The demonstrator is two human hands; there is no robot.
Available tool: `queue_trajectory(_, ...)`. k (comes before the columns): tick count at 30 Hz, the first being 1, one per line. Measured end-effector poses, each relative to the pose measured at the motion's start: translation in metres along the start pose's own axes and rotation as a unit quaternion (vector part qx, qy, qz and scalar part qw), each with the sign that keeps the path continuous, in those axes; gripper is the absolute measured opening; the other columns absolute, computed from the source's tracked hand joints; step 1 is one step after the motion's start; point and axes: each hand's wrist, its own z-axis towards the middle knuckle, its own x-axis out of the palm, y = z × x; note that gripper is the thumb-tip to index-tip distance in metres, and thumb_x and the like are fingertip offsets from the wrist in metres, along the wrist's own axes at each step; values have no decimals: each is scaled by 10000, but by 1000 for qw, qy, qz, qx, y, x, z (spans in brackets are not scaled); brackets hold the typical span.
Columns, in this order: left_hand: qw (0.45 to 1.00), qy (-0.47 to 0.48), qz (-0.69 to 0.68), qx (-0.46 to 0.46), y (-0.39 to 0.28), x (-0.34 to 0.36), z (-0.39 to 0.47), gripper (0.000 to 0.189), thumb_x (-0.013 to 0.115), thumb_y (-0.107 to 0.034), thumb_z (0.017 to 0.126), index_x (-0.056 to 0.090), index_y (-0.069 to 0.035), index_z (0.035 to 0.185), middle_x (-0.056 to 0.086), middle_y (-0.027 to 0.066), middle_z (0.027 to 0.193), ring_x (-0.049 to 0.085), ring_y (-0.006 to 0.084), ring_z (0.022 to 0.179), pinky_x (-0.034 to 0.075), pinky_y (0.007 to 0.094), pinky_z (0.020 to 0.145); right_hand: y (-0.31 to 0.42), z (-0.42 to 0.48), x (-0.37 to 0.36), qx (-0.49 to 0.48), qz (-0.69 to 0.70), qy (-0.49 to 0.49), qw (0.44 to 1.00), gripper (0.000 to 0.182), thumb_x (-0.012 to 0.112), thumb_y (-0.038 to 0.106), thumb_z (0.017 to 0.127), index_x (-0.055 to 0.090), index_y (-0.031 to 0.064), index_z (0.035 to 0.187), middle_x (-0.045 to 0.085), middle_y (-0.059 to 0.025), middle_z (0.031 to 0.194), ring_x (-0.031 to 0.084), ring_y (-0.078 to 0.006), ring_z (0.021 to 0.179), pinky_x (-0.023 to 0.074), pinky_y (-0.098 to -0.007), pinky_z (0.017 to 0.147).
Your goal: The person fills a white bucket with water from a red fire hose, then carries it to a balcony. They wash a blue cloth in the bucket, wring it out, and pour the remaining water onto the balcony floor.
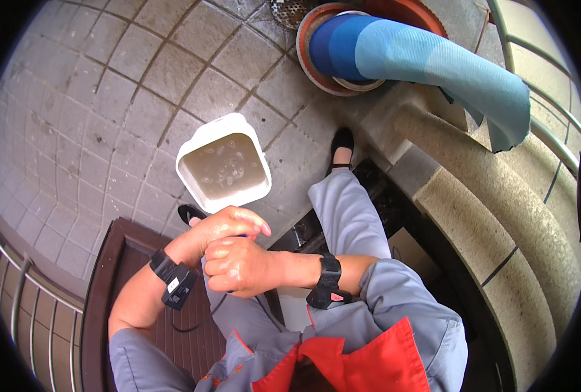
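Note:
My left hand (228, 226) is wet, with its fingers bent, just beyond my right hand; whether it grips anything is hidden. My right hand (241, 267), also wet, is closed like a fist around a mostly hidden blue thing (230, 292), of which small bits show above and below the fist. The hands overlap or touch. Just beyond them, a white plastic bucket (185, 182) holds murky grey-brown water with some froth on the surface. Each wrist wears a black strap with a small black device.
A blue striped cloth (398, 46) drapes from a round pot (306, 66) over the steps to the right. Curved stone steps (491, 235) and metal railings (555, 142) stand right. A brown door panel (119, 274) and another railing (33, 304) lie left. My shoes are on grey tiles.

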Motion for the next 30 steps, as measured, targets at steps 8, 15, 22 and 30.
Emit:
queue_trajectory(8, 895, -288, -186, 286, 27, -28, -3, 176, 509, -88, 867, 556, -8, 1016, 529, 16, 688, 539, 104, 667, 445, 231, 589, -23, 2, -30, 201, 267, -137, 932, 739, 649, 289, 753, 285, 60, 1354, 317, -132, 1373, 258, -267, 1313, 122, -414, 1103)
queue_trajectory(15, 886, -306, 59, 343, 1, -6, -7, 125, 558, -5, 807, 634, 20, 903, 624, 71, 795, 582, 123, 668, 470, 247, 624, -43, -23, -30, 392, 705, -91, 585, 913, 721, 377, 745, 160, 59, 1392, 387, -130, 1308, 428, -236, 1196, 380, -357, 973)
queue_trajectory(22, 957, -184, 96, 201, 1, -23, 8, 121, 570, -32, 786, 635, 13, 877, 617, 54, 760, 580, 110, 631, 475, 245, 588, -47, -45, -11, 487, 677, -38, 550, 526, 725, 197, 726, 466, 33, 1154, 556, -84, 1022, 564, -173, 901, 486, -315, 770)
queue_trajectory(30, 808, -340, 443, 188, 29, -4, 71, 116, 525, -73, 779, 591, -42, 869, 625, 167, 801, 609, 351, 753, 487, 405, 655, -81, -85, 15, 516, 301, -168, 785, 586, 743, 228, 643, 494, -6, 1119, 595, -96, 1012, 558, -160, 949, 459, -306, 803)
